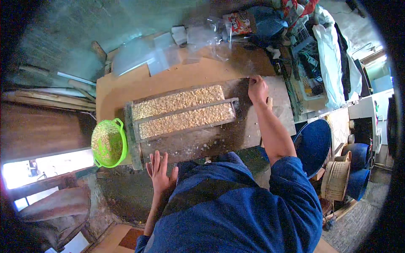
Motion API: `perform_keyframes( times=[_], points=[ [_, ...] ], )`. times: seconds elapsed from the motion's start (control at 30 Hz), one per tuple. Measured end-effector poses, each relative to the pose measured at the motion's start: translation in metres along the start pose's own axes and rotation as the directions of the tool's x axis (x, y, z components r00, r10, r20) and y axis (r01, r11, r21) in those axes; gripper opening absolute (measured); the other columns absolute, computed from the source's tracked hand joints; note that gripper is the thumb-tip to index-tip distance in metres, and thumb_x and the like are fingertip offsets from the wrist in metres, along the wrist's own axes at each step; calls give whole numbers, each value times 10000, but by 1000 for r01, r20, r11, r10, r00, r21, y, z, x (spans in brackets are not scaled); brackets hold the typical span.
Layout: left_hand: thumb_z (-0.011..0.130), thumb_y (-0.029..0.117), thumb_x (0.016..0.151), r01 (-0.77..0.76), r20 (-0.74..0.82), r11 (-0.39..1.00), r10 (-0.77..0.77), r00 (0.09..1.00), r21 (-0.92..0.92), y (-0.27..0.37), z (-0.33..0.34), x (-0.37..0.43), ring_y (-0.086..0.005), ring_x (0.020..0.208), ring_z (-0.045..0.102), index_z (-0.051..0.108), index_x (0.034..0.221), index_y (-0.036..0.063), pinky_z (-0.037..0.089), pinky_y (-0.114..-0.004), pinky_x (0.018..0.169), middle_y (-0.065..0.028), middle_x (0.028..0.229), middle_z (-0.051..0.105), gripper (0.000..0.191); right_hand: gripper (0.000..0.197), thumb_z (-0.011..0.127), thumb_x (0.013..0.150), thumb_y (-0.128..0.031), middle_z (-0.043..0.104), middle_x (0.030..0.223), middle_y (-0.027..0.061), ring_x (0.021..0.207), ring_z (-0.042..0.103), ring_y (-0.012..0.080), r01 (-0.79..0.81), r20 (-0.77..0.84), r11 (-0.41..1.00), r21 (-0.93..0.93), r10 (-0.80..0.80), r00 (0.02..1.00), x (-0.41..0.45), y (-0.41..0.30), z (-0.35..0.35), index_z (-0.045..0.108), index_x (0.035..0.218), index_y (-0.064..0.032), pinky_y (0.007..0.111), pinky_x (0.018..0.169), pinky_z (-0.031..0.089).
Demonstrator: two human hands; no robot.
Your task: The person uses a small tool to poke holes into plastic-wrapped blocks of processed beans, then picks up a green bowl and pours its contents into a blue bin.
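Observation:
My left hand (162, 172) lies with its fingers spread at the near left edge of a worn wooden board (190, 142). On that board, a narrow wooden frame (186, 114) encloses a strip of pale beans or grains (186, 120), and a second strip (177, 100) lies just beyond it. A wooden crossbar (133, 139) borders both at the left. My right hand (258, 88) is at the far right part of the board, its fingers curled near the board's far edge; whether they pinch something is hidden. A green plastic colander (124, 142) with pale grains stands left of the board.
Clear plastic bags (164, 52) and a printed packet (240, 23) lie along the far side of the table (109, 88). At right are a plastic crate (311, 91), white bags (329, 63), a large blue tub (313, 147) and a woven basket (335, 180).

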State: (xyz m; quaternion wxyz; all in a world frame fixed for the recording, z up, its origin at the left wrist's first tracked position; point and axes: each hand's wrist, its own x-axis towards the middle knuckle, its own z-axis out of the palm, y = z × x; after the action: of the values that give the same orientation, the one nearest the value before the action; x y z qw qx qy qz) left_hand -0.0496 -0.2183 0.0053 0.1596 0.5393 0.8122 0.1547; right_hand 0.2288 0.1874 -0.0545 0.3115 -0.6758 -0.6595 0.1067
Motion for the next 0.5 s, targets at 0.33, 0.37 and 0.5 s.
perform_keyframes(
  times=[0.33, 0.37, 0.5],
  points=[
    [622, 369, 868, 13, 4, 1000, -13, 1000, -2, 4, -4, 1, -383, 1480, 169, 456, 1453, 133, 78, -589, 1166, -166, 1581, 271, 652, 196, 627, 888, -215, 702, 990, 176, 953, 661, 369, 21, -3, 998, 56, -21, 1000, 2, 7, -10, 699, 1027, -96, 434, 826, 517],
    [626, 368, 865, 16, -1, 1000, -16, 1000, -4, 3, -4, 0, -386, 1480, 168, 455, 1454, 135, 81, -591, 1165, -166, 1581, 271, 655, 197, 638, 883, -206, 704, 987, 176, 942, 667, 360, 48, -1, 993, 112, -48, 999, -1, 11, -15, 698, 1031, -91, 427, 816, 519],
    [633, 362, 860, 36, -18, 999, -36, 999, 6, -2, -4, -4, -398, 1478, 159, 450, 1456, 128, 93, -589, 1165, -175, 1585, 254, 666, 185, 677, 864, -158, 689, 963, 157, 851, 677, 321, 90, 46, 994, 66, -93, 995, -45, 6, -53, 683, 1019, -58, 394, 764, 528]
  ],
)
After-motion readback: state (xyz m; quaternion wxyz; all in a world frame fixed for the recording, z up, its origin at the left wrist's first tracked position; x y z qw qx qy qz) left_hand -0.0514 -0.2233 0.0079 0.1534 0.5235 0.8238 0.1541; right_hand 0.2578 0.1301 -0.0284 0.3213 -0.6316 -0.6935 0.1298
